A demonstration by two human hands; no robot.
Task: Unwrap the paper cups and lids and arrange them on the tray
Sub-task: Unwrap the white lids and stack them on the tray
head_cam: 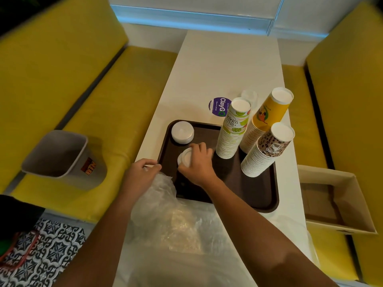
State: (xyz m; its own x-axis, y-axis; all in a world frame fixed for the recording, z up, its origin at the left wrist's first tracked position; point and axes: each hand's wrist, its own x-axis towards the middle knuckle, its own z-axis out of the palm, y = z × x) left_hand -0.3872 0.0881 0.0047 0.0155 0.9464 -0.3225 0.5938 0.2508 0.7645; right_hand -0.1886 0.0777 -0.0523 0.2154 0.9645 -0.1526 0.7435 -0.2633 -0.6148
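Lids going onto the brown tray (259, 195).
Right hand (196, 162) closes its grip around a white lid stack (185, 159) on the tray (a second stack (182, 132) sits just behind); left hand (141, 170) pinches clear plastic wrap (163, 195) at the worktop (223, 65) edge.

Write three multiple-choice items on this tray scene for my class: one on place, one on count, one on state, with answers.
1. Where does the bin stand?
A) on the yellow seat B) on the table C) on the tray

2. How many cup stacks stand on the tray?
A) one B) three C) five

3. What does the right hand do?
A) hangs free B) grips a lid stack C) lifts the box

Answers: 1 A, it sits on the cushion; 2 B, lime, yellow, leopard; 3 B, fingers close on the lid stack.
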